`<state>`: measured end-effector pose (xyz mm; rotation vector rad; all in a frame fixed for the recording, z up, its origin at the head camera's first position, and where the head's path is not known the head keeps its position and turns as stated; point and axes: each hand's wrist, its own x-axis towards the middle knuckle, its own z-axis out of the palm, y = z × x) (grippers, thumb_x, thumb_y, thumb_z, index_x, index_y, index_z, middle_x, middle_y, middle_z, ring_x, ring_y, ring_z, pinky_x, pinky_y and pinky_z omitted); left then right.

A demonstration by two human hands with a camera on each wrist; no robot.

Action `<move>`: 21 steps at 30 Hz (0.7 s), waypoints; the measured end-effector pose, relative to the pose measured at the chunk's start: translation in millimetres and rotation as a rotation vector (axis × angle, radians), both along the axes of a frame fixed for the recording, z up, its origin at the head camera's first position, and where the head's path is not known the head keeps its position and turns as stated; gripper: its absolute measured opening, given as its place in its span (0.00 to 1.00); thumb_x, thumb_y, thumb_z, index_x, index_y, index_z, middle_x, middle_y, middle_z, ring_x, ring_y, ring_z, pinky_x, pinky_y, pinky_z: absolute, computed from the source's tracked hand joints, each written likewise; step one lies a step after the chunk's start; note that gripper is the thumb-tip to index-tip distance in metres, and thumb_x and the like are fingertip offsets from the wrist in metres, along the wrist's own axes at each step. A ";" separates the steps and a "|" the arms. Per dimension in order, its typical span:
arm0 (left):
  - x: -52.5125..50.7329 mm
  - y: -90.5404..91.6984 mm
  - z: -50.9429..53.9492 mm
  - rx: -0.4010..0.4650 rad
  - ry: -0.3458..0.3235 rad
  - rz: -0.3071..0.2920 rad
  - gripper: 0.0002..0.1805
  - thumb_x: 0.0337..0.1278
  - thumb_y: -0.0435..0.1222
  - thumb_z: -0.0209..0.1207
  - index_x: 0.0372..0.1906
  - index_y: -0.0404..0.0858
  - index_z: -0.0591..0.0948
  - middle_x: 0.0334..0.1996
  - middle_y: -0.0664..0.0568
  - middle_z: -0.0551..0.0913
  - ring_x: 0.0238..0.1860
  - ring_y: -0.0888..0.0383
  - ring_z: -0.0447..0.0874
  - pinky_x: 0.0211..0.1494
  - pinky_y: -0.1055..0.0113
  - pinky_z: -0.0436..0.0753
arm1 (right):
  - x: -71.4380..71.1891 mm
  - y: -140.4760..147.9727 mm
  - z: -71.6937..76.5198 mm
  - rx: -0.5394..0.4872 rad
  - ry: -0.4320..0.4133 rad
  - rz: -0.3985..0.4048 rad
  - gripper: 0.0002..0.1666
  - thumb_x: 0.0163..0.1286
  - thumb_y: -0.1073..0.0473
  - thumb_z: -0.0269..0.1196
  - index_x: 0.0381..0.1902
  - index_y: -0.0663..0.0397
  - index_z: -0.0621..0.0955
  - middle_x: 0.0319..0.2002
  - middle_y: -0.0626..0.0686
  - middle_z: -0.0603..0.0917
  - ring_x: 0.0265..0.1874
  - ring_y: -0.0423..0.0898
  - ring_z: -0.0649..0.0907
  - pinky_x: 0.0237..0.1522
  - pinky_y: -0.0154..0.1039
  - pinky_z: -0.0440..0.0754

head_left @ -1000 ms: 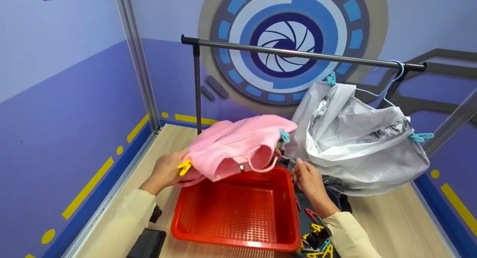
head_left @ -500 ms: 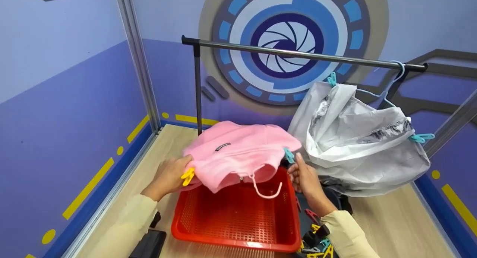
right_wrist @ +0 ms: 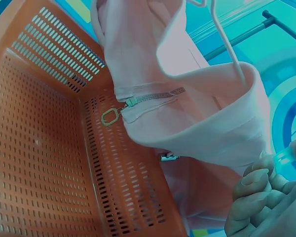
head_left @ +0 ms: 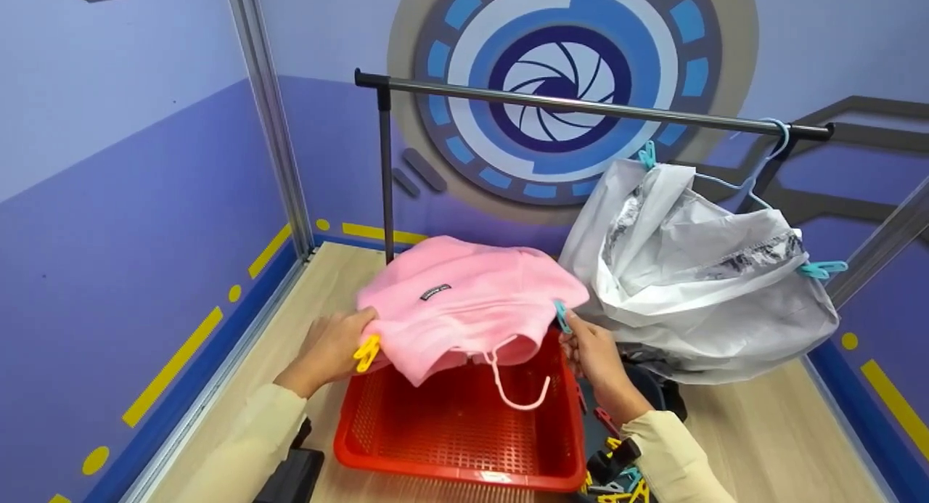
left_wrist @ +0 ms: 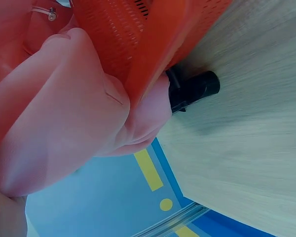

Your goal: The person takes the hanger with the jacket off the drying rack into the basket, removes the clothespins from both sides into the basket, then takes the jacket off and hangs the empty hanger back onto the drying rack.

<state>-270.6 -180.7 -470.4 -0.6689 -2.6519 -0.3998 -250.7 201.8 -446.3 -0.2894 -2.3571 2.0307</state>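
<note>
Pale wood-grain tabletop [head_left: 769, 430] bearing a red, rectangular, perforated plastic basket [head_left: 464, 475] at six o'clock, flat-topped black object [head_left: 292, 475] at seven, dark, round-edged container [head_left: 596, 395] at five

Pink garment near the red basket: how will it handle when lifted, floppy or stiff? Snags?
Probably floppy: the pink garment bulges into soft folds in the left wrist view. The hanger hook protruding at its collar may snag the red basket if lowered. The yellow clip and blue clip at either side may limit slipping.
</note>
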 end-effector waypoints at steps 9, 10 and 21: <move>2.7 1.1 -1.1 0.014 -0.025 0.010 0.24 0.41 0.44 0.78 0.33 0.41 0.73 0.18 0.55 0.65 0.19 0.58 0.64 0.24 0.68 0.63 | 1.0 3.8 -2.9 -0.069 0.013 0.020 0.25 0.80 0.51 0.54 0.20 0.53 0.71 0.15 0.45 0.66 0.12 0.39 0.63 0.17 0.31 0.58; 2.8 1.2 -1.3 0.020 -0.033 0.013 0.23 0.41 0.44 0.78 0.33 0.41 0.73 0.18 0.55 0.65 0.19 0.58 0.64 0.24 0.68 0.64 | 1.3 4.3 -3.0 -0.080 0.014 0.023 0.25 0.80 0.52 0.54 0.20 0.53 0.71 0.15 0.45 0.66 0.13 0.39 0.62 0.18 0.31 0.58; 3.6 2.9 -1.7 0.071 -0.095 0.044 0.23 0.40 0.40 0.79 0.35 0.42 0.74 0.21 0.54 0.70 0.22 0.58 0.68 0.27 0.68 0.68 | 5.6 6.8 -1.2 -0.120 0.054 0.063 0.22 0.81 0.58 0.54 0.22 0.55 0.68 0.18 0.46 0.63 0.13 0.37 0.60 0.18 0.30 0.57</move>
